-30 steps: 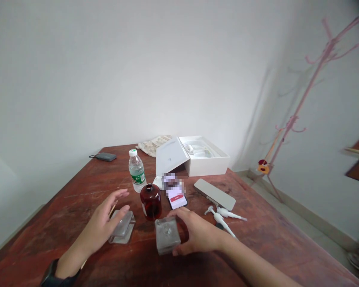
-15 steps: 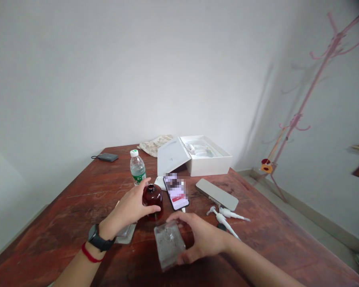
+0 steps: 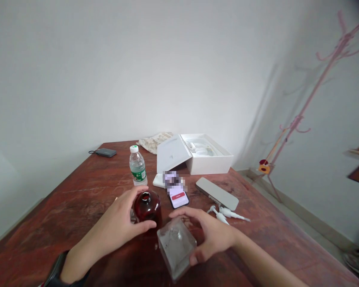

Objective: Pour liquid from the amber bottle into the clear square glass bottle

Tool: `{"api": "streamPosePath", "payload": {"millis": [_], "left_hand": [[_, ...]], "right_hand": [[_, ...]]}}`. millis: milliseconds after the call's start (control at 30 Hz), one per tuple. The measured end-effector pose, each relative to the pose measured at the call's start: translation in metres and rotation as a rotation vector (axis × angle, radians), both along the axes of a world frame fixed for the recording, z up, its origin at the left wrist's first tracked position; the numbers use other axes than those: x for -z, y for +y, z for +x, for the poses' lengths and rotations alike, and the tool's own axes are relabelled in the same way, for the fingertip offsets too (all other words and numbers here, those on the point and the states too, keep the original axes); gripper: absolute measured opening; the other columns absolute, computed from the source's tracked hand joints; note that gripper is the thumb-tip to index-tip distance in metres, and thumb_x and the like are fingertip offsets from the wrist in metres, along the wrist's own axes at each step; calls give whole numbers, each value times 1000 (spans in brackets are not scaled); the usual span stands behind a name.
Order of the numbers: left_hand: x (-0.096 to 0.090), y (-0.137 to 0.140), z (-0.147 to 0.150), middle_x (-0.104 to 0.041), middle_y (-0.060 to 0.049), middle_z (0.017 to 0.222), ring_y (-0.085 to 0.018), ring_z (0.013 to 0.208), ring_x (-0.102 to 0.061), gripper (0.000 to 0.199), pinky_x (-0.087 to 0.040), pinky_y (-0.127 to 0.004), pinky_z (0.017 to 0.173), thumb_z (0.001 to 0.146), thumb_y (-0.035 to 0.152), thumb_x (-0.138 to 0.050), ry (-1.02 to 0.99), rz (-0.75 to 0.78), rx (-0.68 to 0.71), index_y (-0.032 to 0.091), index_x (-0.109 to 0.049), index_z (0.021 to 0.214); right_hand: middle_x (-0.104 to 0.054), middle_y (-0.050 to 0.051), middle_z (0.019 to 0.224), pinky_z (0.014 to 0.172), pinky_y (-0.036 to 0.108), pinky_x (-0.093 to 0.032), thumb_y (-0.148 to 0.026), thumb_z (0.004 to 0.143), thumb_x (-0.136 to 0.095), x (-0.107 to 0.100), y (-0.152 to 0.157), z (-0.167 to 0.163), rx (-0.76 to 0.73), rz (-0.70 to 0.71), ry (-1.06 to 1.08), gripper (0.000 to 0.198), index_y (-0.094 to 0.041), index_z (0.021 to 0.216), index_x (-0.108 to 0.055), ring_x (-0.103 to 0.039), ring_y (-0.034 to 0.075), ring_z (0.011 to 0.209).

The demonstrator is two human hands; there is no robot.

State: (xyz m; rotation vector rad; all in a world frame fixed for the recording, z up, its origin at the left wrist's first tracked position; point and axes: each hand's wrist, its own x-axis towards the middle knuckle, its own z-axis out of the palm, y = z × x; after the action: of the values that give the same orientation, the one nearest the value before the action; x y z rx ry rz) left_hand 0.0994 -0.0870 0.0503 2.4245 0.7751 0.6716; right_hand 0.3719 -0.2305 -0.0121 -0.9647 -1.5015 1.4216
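My left hand [image 3: 127, 215] curves around a dark red, rounded glass bottle [image 3: 148, 209], thumb on the near side and fingers on the far side. The bottle has an uncapped neck and stands about upright. My right hand [image 3: 209, 235] grips a clear, square, frosted-looking container [image 3: 177, 247] between thumb and fingers, and it is tilted just to the right of the red bottle. Whether the container touches the table cannot be made out. Beyond the right hand lie two white pump heads [image 3: 227, 214] with thin tubes, partly hidden by that hand.
A water bottle [image 3: 137, 166] stands behind the left hand. A phone [image 3: 178, 198], a white open box [image 3: 211, 164] and a grey flat case [image 3: 217, 193] lie farther back. A cloth [image 3: 152, 143] and a grey power bank [image 3: 105, 152] sit near the table's far edge.
The red bottle has come nearer with my left hand, slightly left and down. My right hand and the clear container have shifted right and down in view. The head view has moved a little.
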Motion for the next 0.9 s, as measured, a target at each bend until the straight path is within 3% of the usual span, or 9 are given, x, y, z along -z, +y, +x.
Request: {"api": "streamPosePath", "payload": {"millis": [133, 233, 433, 900], "left_hand": [[9, -15, -4, -76, -12, 133, -37, 119, -74, 72, -60, -50, 105, 78, 57, -92, -27, 24, 40, 26, -63, 137], [20, -20, -2, -75, -13, 132, -36, 119, -74, 76, -60, -48, 105, 78, 65, -90, -31, 63, 86, 25, -64, 137], [45, -18, -1, -71, -15, 140, -38, 130, -68, 79, -55, -52, 113, 87, 74, -80, -64, 167, 150, 24, -62, 145], [56, -12, 3, -72, -15, 139, -38, 130, -67, 78, -54, -52, 115, 92, 75, -74, -126, 326, 147, 23, -59, 148]], "right_hand": [[-71, 10, 135, 96, 37, -54, -25, 57, -108, -1, -2, 11, -28, -16, 152, 95, -27, 136, -55, -71, 27, 118], [-70, 10, 132, 90, 34, -52, -31, 65, -105, -3, -2, 18, -26, 2, 221, 84, -27, 130, -52, -71, 25, 114], [-70, 7, 127, 90, 34, -50, -32, 69, -103, -8, 1, 29, 16, 65, 184, 80, -26, 132, -54, -70, 23, 111], [-70, 9, 134, 101, 39, -52, -38, 72, -101, -10, 1, 35, 110, 110, 151, 81, -28, 143, -64, -68, 26, 121]]}}
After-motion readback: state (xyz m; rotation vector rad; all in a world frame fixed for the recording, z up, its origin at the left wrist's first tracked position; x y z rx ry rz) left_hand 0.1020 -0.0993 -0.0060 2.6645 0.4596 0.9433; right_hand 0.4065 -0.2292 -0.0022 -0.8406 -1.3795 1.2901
